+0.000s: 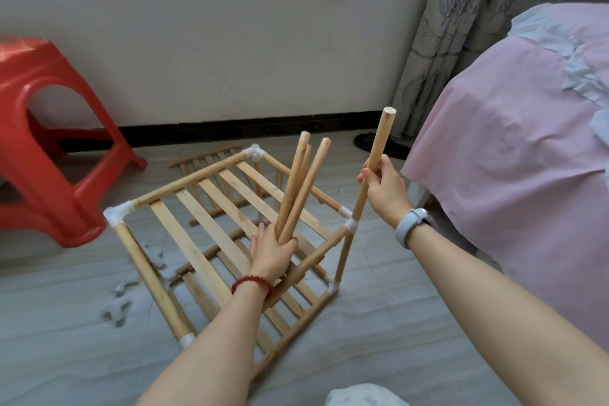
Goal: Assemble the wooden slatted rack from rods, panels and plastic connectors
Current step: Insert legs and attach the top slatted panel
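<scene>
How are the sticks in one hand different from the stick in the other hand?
The left hand grips a bundle of three rods, while the right hand grips a single rod. The bundle fans out above the rack; the single rod's lower end meets a white connector at the rack's corner. The single rod's top reaches higher in the picture. All are plain round wooden rods.
</scene>
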Available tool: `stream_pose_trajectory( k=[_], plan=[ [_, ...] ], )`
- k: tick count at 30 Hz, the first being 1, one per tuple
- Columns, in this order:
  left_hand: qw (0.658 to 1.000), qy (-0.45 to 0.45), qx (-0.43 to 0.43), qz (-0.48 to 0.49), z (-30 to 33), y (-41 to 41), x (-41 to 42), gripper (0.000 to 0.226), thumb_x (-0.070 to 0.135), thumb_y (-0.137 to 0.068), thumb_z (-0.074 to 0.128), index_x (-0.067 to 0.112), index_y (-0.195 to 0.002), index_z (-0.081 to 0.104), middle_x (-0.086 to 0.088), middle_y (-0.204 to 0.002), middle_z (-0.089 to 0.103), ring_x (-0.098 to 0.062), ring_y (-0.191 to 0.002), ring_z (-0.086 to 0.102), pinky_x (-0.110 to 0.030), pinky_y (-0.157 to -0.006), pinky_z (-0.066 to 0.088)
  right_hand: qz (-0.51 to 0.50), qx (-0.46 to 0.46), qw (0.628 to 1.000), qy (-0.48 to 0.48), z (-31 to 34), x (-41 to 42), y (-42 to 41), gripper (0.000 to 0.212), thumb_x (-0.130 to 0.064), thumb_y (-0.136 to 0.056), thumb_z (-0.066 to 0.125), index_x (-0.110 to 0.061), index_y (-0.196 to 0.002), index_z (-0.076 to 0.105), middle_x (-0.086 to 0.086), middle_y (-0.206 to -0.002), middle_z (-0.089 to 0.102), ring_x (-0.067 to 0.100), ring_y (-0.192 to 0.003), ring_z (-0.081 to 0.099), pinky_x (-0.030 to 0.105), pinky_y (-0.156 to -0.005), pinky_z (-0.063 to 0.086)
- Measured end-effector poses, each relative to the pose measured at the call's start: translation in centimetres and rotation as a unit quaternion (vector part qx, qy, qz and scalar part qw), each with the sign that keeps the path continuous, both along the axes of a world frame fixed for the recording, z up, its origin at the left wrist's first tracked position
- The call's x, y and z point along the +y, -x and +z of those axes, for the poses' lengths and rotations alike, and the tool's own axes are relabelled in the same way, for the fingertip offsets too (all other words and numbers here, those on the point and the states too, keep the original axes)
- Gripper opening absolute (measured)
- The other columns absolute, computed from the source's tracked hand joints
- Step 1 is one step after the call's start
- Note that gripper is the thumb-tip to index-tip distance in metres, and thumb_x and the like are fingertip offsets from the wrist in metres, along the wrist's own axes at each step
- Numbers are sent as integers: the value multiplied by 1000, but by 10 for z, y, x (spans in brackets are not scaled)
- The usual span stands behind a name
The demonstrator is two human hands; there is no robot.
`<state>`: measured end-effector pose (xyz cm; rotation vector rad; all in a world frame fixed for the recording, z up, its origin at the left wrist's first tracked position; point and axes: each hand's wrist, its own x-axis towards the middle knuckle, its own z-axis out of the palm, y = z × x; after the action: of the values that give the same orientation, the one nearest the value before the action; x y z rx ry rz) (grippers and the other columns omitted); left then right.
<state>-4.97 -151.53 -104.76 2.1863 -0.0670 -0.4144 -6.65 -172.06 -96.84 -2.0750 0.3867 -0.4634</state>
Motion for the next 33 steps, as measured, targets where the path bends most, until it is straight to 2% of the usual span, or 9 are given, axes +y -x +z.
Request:
stream_pose_trajectory(
  k=[4,8,12,14,18,22,27,29,33],
  plan=[
    [995,86,-18,48,22,3,20,22,23,-89,54,16,-109,50,-1,-76,53,-15,-61,51,-29,-55,45,-37,72,997,16,10,6,0,8,-22,-97,46,-18,-102,49,-4,-87,54,18,-89,57,30,-73,43],
    [990,89,-66,85,41,1,56,19,21,-88,54,22,-106,49,1,-73,52,-15,-56,49,-26,-48,41,-97,174,980,-30,2,35,11,26,-23,-92,51,-6,-111,45,4,-90,51,17,-76,53,31,-62,45],
    [988,76,-89,102,55,1,92,15,21,-87,54,18,-101,48,-2,-76,51,-17,-58,49,-27,-48,41,94,336,930,118,-29,90,29,37,-39,-91,48,-7,-109,50,19,-118,52,28,-103,55,40,-89,48],
    [988,69,-90,105,55,5,108,13,20,-87,54,18,-98,47,-1,-75,49,-16,-56,47,-25,-44,39,127,412,887,166,-49,115,36,65,-53,-90,44,1,-126,43,29,-143,23,37,-124,42,45,-103,40],
    [988,58,-81,115,50,12,132,13,20,-86,54,19,-98,49,-2,-74,50,-16,-54,47,-23,-39,37,61,391,901,181,-65,139,31,86,-43,-93,45,6,-144,-4,33,-146,-19,44,-139,5,46,-112,23],
    [990,60,-81,95,41,13,140,11,21,-85,57,26,-93,50,1,-72,53,-13,-55,50,-25,-43,41,100,355,915,166,-71,114,15,83,-28,-94,47,3,-145,-9,28,-143,-34,43,-141,-5,44,-116,17],
    [994,52,-69,63,30,-1,134,14,26,-83,61,30,-93,52,5,-70,56,-7,-54,52,-16,-41,38,153,272,939,146,-72,59,-20,79,-24,-95,50,5,-145,-4,13,-145,-40,35,-141,15,31,-114,24],
    [995,54,-62,52,27,-5,126,18,26,-84,62,25,-100,55,5,-74,57,-7,-60,54,-13,-43,38,157,262,939,159,-70,43,-33,64,-13,-95,46,6,-142,7,14,-149,-33,32,-112,50,28,-92,45],
    [994,94,-43,36,19,-15,104,16,24,-85,61,24,-101,55,3,-75,56,-5,-59,53,-10,-42,38,154,239,933,221,-72,13,-56,46,-3,-95,38,3,-138,25,13,-156,-11,29,-86,56,25,-70,44]
  ],
)
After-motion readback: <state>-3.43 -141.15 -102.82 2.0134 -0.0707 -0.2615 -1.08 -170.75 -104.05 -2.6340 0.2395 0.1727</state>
